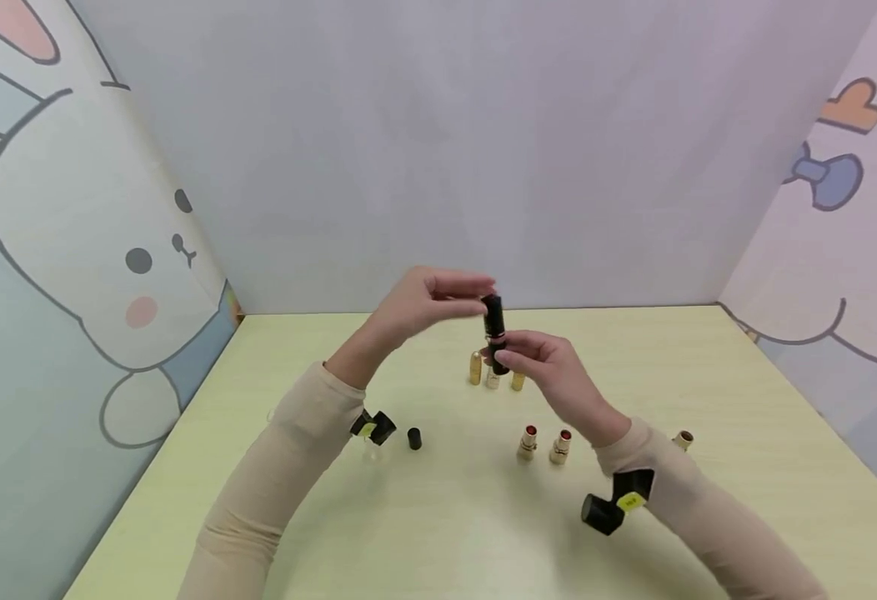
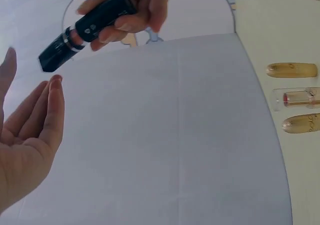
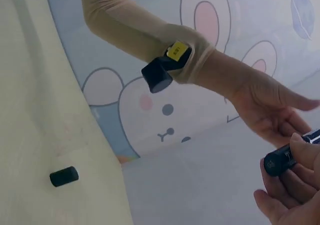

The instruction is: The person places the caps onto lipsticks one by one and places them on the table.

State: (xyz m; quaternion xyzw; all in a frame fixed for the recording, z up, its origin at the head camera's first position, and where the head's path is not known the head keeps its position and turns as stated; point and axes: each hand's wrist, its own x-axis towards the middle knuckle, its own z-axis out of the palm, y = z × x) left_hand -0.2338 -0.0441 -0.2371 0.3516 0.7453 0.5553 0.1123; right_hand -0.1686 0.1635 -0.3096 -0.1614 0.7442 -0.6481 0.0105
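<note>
Above the tabletop (image 1: 446,517), the left hand (image 1: 418,310) holds its grip spread about the top of a black tube (image 1: 494,317), contact unclear, while the right hand (image 1: 558,375) pinches the tube low; the step seems to be fitting or freeing that top, next calling for a straight, closing pinch; the long axis stands nearly upright, top tipped slightly left; a black cylinder (image 1: 414,438) sits nearer, to the left

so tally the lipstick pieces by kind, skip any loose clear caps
Black tube in the right hand: 1
Loose black cap: 1
Closed gold tubes: 2
Clear-capped tube: 1
Front red-topped tubes: 2
Partly hidden gold piece, kind unclear: 1
Total: 8
</note>
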